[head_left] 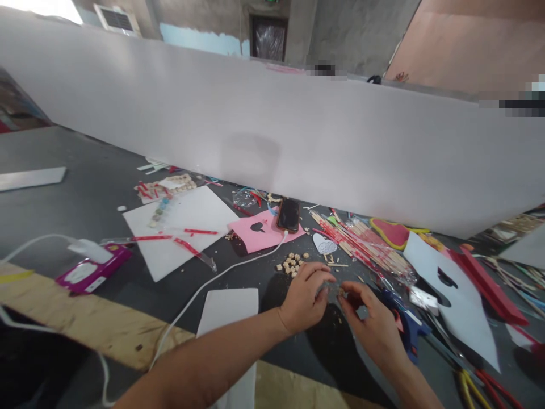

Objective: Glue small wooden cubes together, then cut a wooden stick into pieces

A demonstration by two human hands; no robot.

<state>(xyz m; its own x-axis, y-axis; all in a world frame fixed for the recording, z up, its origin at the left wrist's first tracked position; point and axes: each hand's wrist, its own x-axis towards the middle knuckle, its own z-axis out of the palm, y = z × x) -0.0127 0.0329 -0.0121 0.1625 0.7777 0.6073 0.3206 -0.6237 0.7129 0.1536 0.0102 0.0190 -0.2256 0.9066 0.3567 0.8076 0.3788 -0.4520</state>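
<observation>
My left hand (307, 298) is over the dark table with its fingers curled inward and fingertips close together. What it pinches, if anything, is too small to make out. Facing it, my right hand (374, 321) holds a tiny tan piece (340, 291) between thumb and forefinger. The fingertips of both hands are a short gap apart. Just beyond my left hand lies a pile of small pale wooden-looking pieces (292, 263). To the right of my right hand rests a blue glue gun (407, 326), partly hidden by the hand. Small crumbs are scattered below the fingertips.
A phone (289, 216) on pink felt-like sheet (255, 232) has a white cable crossing the table. Bundled sticks (366, 244), a white cutout sheet (451, 295) and scissors handles (472, 386) lie rightward. A purple power strip (96, 270) is left. A white partition (272, 125) stands behind.
</observation>
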